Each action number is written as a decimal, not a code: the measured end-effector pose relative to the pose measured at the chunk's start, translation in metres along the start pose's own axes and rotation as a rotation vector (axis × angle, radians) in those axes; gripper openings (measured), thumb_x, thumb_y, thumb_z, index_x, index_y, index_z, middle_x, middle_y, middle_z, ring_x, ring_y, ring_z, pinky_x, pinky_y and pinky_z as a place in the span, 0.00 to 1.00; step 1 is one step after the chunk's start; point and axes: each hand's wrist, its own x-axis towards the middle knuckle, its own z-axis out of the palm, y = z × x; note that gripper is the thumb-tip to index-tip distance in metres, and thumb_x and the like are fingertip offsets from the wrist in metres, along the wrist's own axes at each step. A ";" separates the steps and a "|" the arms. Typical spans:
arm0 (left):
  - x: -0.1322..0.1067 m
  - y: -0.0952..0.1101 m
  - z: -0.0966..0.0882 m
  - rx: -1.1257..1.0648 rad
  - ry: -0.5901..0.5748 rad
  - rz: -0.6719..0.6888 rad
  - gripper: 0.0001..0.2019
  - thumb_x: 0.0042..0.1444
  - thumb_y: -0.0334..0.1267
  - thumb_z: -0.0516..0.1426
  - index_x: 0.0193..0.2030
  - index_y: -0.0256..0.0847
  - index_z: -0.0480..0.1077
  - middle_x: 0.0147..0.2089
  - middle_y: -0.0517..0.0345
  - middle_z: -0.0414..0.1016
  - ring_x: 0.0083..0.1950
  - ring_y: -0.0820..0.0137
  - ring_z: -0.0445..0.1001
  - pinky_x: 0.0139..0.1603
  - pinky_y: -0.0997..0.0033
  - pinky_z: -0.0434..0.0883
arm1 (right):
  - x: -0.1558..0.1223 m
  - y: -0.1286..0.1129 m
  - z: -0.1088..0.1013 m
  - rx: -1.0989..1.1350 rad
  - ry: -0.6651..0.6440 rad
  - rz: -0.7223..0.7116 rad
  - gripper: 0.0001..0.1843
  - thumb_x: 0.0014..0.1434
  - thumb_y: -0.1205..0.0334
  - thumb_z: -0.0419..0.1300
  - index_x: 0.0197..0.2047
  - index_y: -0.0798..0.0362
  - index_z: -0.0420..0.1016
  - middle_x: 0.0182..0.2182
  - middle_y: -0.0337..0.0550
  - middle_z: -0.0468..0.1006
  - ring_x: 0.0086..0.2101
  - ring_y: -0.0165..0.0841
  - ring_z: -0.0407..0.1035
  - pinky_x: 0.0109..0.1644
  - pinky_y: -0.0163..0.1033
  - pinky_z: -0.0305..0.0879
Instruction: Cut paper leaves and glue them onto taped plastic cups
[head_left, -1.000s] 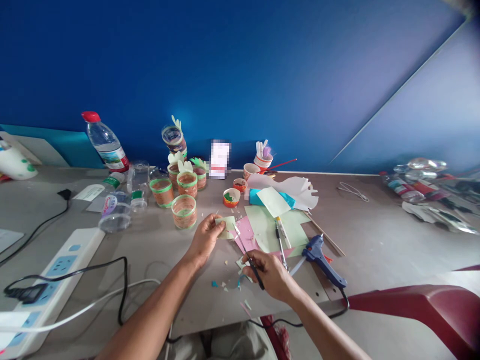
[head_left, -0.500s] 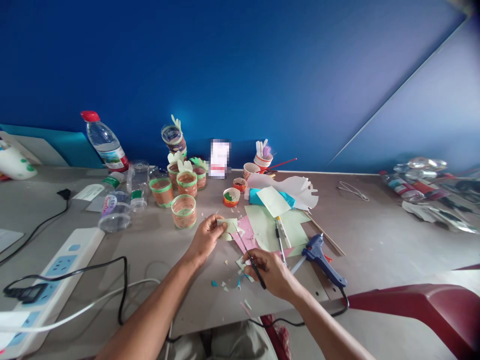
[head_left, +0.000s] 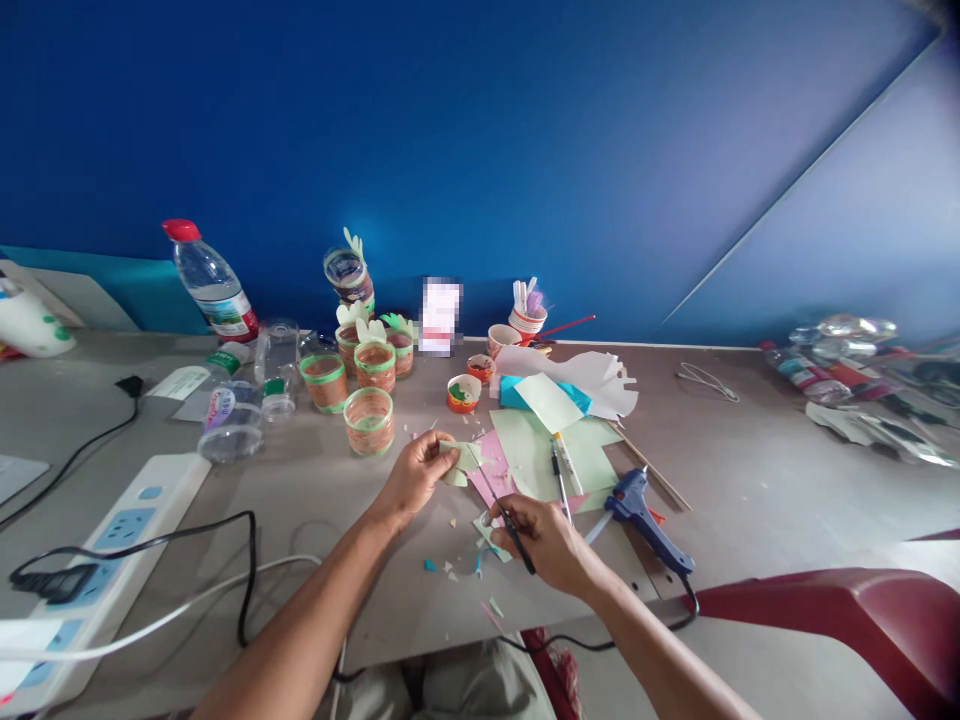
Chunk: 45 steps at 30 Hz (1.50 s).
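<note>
Above the near middle of the worktop (head_left: 315,500), my left hand (head_left: 412,478) pinches the pale green paper cutout (head_left: 461,460), turned slightly rightward since a second ago. My right hand (head_left: 544,540) keeps its grip wrapped around the scissors (head_left: 504,515), whose blades meet the cutout's lower edge. The cut seems further along.

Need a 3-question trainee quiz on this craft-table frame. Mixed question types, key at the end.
1. Short answer: what tool is in the grip of the right hand?
2. True or false: the left hand pinches a pale green paper piece.
3. Pick one. The blue glue gun is: A, held in the left hand; B, lying free to the right of the right hand; C, standing in a cup.

Key
1. scissors
2. true
3. B
</note>
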 end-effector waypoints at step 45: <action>-0.002 0.002 0.000 0.155 -0.001 0.033 0.15 0.49 0.50 0.59 0.29 0.38 0.69 0.26 0.61 0.70 0.25 0.74 0.65 0.27 0.73 0.63 | -0.002 0.005 -0.008 -0.163 -0.016 -0.041 0.10 0.57 0.55 0.59 0.34 0.54 0.71 0.19 0.30 0.51 0.23 0.25 0.46 0.25 0.32 0.44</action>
